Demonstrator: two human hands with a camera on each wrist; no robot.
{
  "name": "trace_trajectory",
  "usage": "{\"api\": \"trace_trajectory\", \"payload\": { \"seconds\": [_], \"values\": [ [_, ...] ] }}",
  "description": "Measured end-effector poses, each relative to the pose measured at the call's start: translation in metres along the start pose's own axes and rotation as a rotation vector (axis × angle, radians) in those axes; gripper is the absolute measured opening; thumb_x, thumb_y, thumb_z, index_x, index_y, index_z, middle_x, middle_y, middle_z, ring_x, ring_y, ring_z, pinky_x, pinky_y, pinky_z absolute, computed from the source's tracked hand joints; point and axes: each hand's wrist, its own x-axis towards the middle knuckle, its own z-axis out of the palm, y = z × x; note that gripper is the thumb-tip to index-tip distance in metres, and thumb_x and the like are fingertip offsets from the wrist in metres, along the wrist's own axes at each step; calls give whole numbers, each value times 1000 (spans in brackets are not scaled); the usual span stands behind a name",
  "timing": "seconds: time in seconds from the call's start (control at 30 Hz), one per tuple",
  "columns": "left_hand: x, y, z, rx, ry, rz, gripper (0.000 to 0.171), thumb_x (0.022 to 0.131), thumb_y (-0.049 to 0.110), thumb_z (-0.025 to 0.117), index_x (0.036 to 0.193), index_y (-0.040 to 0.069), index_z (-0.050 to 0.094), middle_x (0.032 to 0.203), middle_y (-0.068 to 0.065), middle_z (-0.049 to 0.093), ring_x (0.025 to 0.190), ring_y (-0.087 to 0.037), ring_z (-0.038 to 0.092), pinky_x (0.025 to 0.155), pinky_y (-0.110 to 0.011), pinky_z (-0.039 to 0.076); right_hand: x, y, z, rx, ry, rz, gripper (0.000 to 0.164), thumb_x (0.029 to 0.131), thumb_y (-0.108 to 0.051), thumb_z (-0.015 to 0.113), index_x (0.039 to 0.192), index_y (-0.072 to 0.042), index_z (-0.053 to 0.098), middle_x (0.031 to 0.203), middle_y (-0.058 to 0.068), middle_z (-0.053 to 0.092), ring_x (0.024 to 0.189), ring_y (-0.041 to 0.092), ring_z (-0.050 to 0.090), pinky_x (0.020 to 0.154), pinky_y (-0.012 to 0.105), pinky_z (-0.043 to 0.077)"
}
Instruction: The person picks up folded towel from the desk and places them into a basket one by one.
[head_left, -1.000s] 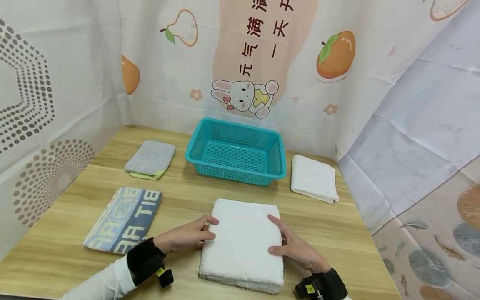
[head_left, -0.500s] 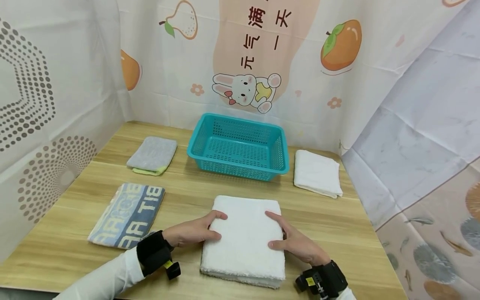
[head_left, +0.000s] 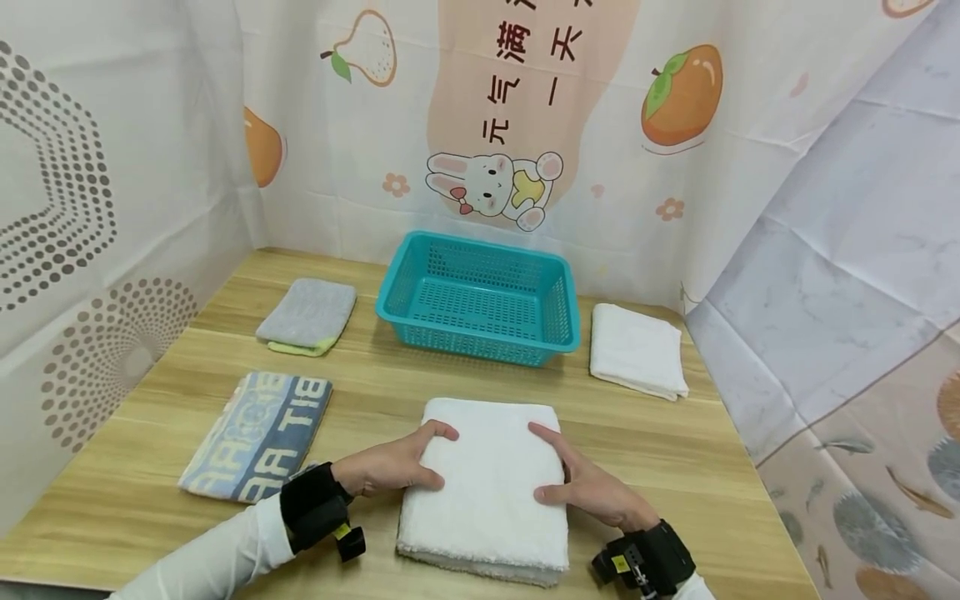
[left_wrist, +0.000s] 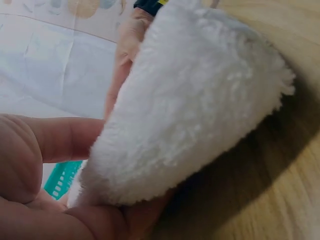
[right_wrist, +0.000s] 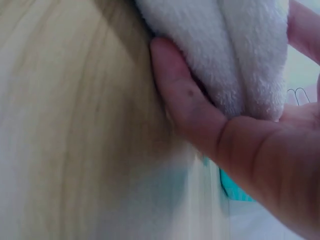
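Observation:
Low in the middle of the head view lies a thick, folded white towel (head_left: 487,492), fluffy and layered. My left hand (head_left: 390,467) grips its left edge, two digits on top and the other fingers hidden below. On the opposite edge my right hand (head_left: 596,492) holds it the same way. The left wrist view has the white towel (left_wrist: 190,110) between the digits of the left hand (left_wrist: 45,185), its near side raised off the wood. Fingers (right_wrist: 190,100) of the right hand curl beneath the towel's folded layers (right_wrist: 215,50) in the right wrist view.
Behind the towel stands a teal plastic basket (head_left: 465,340) with perforated walls. A patterned blue towel (head_left: 258,437) and a grey cloth with green edging (head_left: 311,312) lie on the left. A smaller folded white towel (head_left: 637,350) is at right, all on a wooden table (head_left: 675,467).
My left hand has moved right, from beside the white towel's edge to a grip on it. The right hand has stayed at its edge. The head view has shifted slightly.

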Motion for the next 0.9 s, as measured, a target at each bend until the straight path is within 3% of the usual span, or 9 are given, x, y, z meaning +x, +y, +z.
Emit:
{"api": "trace_trajectory", "payload": {
  "seconds": [0.37, 0.6, 0.9],
  "values": [
    [2, -4, -3, 9, 24, 21, 56, 88, -1, 71, 136, 8, 43, 151, -20, 27, 126, -32, 35, 100, -42, 32, 2, -2, 0, 1, 20, -19, 94, 91, -9, 73, 160, -20, 11, 160, 20, 14, 138, 34, 35, 102, 33, 41],
    [5, -6, -1, -7, 12, -20, 55, 86, -5, 70, 133, 8, 45, 149, -20, 28, 120, -31, 37, 92, -36, 35, 2, -2, 5, 17, 49, 8, 93, 90, -11, 74, 160, -21, 13, 160, 20, 17, 138, 34, 36, 101, 33, 41],
    [1, -9, -1, -52, -11, -23, 55, 89, -4, 69, 135, 8, 42, 148, -19, 29, 118, -31, 39, 92, -38, 35, 3, 2, 6, 33, 39, -2, 92, 91, -11, 72, 160, -22, 12, 160, 20, 14, 137, 33, 38, 100, 36, 43]
  ]
}}
